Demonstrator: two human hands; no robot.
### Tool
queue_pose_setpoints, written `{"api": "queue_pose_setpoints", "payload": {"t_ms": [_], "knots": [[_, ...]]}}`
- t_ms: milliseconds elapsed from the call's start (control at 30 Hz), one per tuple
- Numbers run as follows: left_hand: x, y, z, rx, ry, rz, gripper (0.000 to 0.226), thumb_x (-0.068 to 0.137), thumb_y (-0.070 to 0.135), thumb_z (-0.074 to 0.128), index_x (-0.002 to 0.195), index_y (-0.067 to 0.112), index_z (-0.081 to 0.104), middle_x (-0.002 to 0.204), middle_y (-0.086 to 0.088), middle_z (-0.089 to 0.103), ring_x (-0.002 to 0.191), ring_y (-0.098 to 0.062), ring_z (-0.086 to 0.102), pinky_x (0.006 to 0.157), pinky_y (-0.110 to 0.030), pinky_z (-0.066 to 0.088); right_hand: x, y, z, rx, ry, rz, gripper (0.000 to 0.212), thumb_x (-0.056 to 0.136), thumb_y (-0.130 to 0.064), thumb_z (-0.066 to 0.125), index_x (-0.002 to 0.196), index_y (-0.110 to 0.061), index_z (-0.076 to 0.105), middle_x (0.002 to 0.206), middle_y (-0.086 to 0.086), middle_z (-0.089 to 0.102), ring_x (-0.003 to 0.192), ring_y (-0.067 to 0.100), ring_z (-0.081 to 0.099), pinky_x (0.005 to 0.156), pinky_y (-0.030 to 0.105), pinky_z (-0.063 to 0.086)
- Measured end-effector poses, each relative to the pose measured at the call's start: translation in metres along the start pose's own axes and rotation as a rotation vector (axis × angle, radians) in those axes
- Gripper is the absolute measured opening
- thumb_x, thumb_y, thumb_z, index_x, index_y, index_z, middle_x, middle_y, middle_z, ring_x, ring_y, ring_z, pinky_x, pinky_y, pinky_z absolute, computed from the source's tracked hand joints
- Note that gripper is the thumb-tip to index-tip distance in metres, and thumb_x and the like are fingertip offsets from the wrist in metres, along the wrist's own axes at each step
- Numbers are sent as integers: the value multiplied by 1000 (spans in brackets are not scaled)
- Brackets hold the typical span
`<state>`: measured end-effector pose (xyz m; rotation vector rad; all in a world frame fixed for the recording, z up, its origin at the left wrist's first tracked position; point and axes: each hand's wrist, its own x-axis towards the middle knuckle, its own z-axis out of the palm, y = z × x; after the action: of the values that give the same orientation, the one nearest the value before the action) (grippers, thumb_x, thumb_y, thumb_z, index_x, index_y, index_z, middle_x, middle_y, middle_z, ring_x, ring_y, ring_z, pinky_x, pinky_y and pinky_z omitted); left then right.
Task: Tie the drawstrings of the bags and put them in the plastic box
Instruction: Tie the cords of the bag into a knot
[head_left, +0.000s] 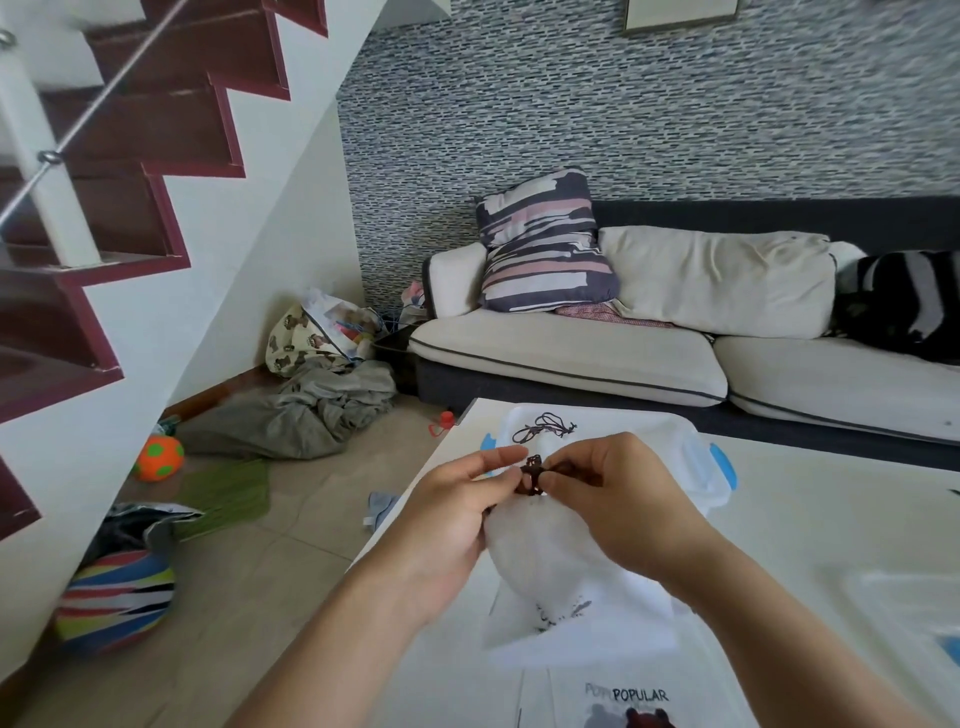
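I hold a white drawstring bag (540, 551) above the white table (810, 519). Its dark brown drawstring (532, 475) is bunched at the gathered neck. My left hand (457, 509) pinches the cord from the left, and my right hand (618, 493) pinches it from the right, fingertips almost meeting. Just behind my hands stands the clear plastic box (698, 465) with blue clips; a white bag with a tied dark cord (545, 426) lies inside it. More white bags (582, 639) lie flat under my wrists, one printed "POPULAR" (641, 696).
A cream sofa (571, 358) with cushions stands behind the table. On the floor to the left are a grey cloth heap (311, 410), an orange ball (158, 457), a striped ball (117, 597) and a staircase. A clear lid (904, 608) lies at the table's right.
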<state>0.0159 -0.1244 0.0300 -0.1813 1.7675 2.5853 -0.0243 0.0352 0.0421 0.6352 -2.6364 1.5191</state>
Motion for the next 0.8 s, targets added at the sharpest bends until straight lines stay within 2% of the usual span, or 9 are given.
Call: {"api": "queue_pose_setpoints", "payload": {"t_ms": [67,133,233,333,400,500,567,733,800], "knots": [[-1,2,3,-179,-34,-96,25,97,-1,47,109,6,67,75,-4,67,71,-15,65,67,-25,49,-1,-1,0,-23,15,-22,16,94,-15,67,82,-15,78,63,-5,64,52,2,48,53,13,36],[0,1,4,-251,-38,-137,25,96,1,47,107,7,68,74,-3,64,74,-16,63,72,-27,46,-2,-2,1,-35,46,-42,15,93,-15,68,83,-18,79,72,-3,72,63,4,58,63,21,47],[1,-1,3,-247,-84,-157,16,87,14,61,97,10,72,76,-2,62,77,-18,62,76,-30,45,-3,-2,3,-79,80,-82,15,92,-13,68,84,-19,80,75,-5,74,74,8,64,74,28,52],[2,-5,3,-93,-43,-54,8,89,9,66,94,9,72,94,-9,74,85,-22,69,83,-34,50,-4,-2,5,-79,90,-115,17,92,-12,67,82,-18,79,72,-7,73,71,7,64,71,27,52],[3,-7,0,57,25,73,17,90,5,67,102,16,75,101,-16,75,91,-22,70,89,-36,50,-4,-2,6,-37,98,-112,18,92,-11,66,80,-17,78,66,-7,70,63,6,59,63,23,48],[2,-5,-7,247,58,227,27,87,6,73,105,26,74,97,-11,73,85,-14,69,81,-25,50,-4,-3,7,44,66,-72,20,94,-11,65,77,-16,76,62,-2,64,58,5,51,62,23,42],[2,-3,-10,258,74,249,30,85,4,75,106,24,73,95,-11,74,81,-12,69,76,-19,50,-4,-2,7,82,39,-42,22,95,-12,63,76,-15,74,61,-3,61,59,7,49,62,25,41],[2,3,-13,242,53,244,31,83,-4,74,106,16,71,92,-10,77,82,-15,71,84,-25,52,-3,-4,8,92,44,-28,21,95,-12,63,79,-18,76,66,-8,67,64,4,54,65,22,42],[3,5,-15,266,72,258,31,80,-5,76,105,14,72,93,-9,78,85,-16,73,82,-21,54,-4,-4,8,64,50,-33,20,95,-13,63,80,-19,76,62,-12,63,61,1,51,62,19,39]]}}
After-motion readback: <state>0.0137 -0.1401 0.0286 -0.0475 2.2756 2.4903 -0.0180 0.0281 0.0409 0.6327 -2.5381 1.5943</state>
